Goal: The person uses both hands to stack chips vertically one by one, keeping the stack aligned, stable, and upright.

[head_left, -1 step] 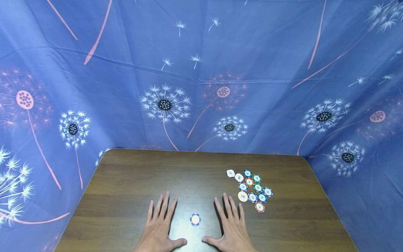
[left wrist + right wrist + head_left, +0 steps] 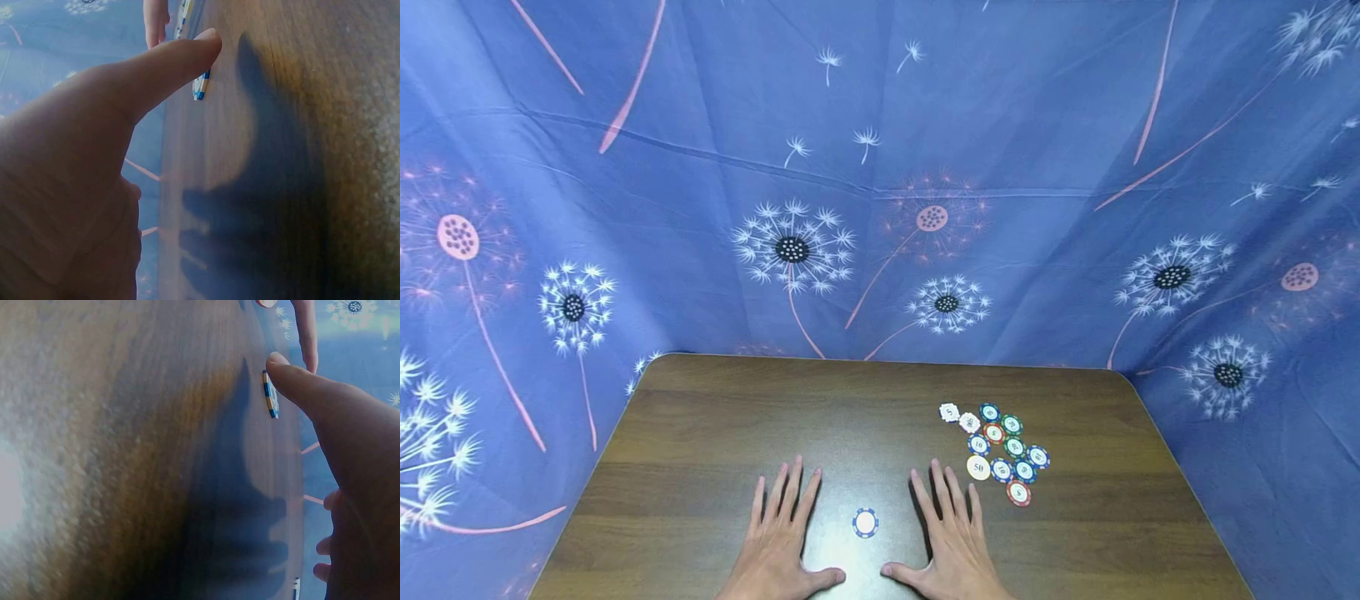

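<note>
One blue-rimmed chip lies between the left hand and the right hand, all fingers straight and released. Twelve other chips (two red-rimmed) lie toward the desk's right edge.

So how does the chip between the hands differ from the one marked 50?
The lone chip has a blue-and-white rim; the 50 chip looks pale all over. The lone chip's centre shows no readable number; the 50 chip's number is clear. Both are round and flat on the table.
</note>
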### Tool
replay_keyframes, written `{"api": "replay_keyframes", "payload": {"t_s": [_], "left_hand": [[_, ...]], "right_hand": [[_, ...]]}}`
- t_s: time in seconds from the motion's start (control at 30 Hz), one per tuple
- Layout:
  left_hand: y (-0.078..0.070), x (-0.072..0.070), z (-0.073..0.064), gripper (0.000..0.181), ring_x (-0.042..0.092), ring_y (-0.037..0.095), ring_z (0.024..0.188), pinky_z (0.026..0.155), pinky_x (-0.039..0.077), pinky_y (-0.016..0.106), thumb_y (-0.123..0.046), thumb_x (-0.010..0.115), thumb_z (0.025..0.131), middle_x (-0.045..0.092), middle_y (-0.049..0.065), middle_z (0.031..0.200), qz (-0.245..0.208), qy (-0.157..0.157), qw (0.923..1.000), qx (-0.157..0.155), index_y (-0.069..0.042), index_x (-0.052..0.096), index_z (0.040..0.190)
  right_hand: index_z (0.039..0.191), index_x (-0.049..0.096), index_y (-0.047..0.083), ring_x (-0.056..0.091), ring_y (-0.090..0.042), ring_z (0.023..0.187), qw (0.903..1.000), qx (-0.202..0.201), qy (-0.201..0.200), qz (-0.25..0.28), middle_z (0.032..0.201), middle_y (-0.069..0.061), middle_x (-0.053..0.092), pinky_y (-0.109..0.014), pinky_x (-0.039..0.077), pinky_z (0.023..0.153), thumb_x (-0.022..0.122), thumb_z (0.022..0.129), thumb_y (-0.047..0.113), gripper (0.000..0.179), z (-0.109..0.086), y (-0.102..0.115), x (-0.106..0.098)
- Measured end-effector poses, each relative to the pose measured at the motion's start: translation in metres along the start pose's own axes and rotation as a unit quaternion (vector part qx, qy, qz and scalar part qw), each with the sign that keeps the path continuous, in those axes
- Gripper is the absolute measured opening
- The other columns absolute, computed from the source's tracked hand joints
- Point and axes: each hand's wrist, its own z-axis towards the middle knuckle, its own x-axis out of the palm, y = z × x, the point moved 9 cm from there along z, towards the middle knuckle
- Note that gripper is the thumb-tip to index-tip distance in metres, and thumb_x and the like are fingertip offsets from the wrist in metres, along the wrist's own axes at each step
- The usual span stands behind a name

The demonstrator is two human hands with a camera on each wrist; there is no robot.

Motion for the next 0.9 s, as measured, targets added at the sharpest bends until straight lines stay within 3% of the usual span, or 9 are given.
{"api": "replay_keyframes", "payload": {"t_s": [0.2,0.3,0.4,0.47,0.57,0.63,0.73,0.9], "left_hand": [[0.001,0.003,-0.002,0.137,0.018,0.042,0.163,0.128,0.008,0.068,-0.086,0.078,0.067,0.015,0.021,0.178,0.001,0.007,1.0,0.002,-0.013,0.026,0.17],[0.0,0.001,-0.001,0.131,0.02,0.041,0.163,0.128,0.011,0.067,-0.082,0.08,0.07,0.018,0.02,0.178,-0.013,-0.01,0.9998,0.006,-0.013,0.03,0.169],[-0.003,-0.006,-0.001,0.115,0.028,0.041,0.159,0.127,0.02,0.064,-0.071,0.085,0.073,0.027,0.02,0.175,-0.032,-0.061,0.9973,0.026,-0.01,0.043,0.162],[-0.007,-0.012,0.001,0.098,0.037,0.042,0.155,0.124,0.028,0.062,-0.06,0.089,0.073,0.036,0.021,0.171,-0.042,-0.11,0.9921,0.045,-0.01,0.056,0.151],[-0.012,-0.016,0.003,0.075,0.047,0.042,0.147,0.117,0.04,0.06,-0.049,0.092,0.07,0.046,0.018,0.165,-0.045,-0.169,0.9825,0.063,-0.015,0.068,0.131],[-0.015,-0.015,0.006,0.065,0.05,0.041,0.144,0.115,0.044,0.06,-0.047,0.092,0.069,0.05,0.016,0.162,-0.048,-0.188,0.9787,0.066,-0.019,0.07,0.122],[-0.019,-0.011,0.01,0.058,0.051,0.041,0.143,0.113,0.045,0.06,-0.047,0.092,0.068,0.051,0.015,0.162,-0.051,-0.19,0.9783,0.065,-0.021,0.07,0.115],[-0.027,-0.003,0.018,0.054,0.048,0.043,0.146,0.117,0.041,0.062,-0.046,0.093,0.067,0.049,0.015,0.163,-0.055,-0.161,0.9828,0.071,-0.021,0.071,0.109]], "right_hand": [[0.165,0.039,0.015,0.038,-0.043,0.153,0.9998,-0.004,-0.019,-0.005,0.17,-0.021,0.038,-0.072,0.032,0.116,0.07,0.066,0.095,0.131,-0.002,0.004,-0.002],[0.164,0.041,0.014,0.039,-0.042,0.153,0.9998,0.006,-0.018,0.012,0.17,-0.02,0.038,-0.071,0.031,0.117,0.073,0.07,0.09,0.126,-0.002,0.003,-0.004],[0.158,0.05,0.009,0.045,-0.043,0.147,0.9983,0.015,-0.042,0.038,0.165,-0.02,0.045,-0.069,0.034,0.116,0.08,0.078,0.074,0.107,0.0,-0.001,-0.011],[0.148,0.06,0.006,0.054,-0.042,0.139,0.9947,0.018,-0.081,0.06,0.155,-0.02,0.055,-0.064,0.041,0.113,0.086,0.082,0.055,0.087,0.002,-0.009,-0.02],[0.129,0.071,0.003,0.064,-0.04,0.121,0.9847,0.02,-0.153,0.081,0.134,-0.017,0.068,-0.056,0.05,0.102,0.091,0.08,0.028,0.059,0.002,-0.028,-0.035],[0.12,0.075,0.003,0.066,-0.038,0.112,0.978,0.028,-0.187,0.087,0.124,-0.017,0.07,-0.054,0.051,0.096,0.092,0.077,0.017,0.049,0.002,-0.044,-0.043],[0.113,0.076,0.001,0.064,-0.041,0.111,0.9741,0.05,-0.206,0.078,0.123,-0.021,0.07,-0.054,0.05,0.092,0.093,0.074,0.014,0.045,0.002,-0.069,-0.048],[0.11,0.075,-0.003,0.059,-0.047,0.119,0.9768,0.075,-0.191,0.063,0.13,-0.027,0.066,-0.063,0.047,0.098,0.095,0.071,0.018,0.049,0.004,-0.102,-0.049]]}}
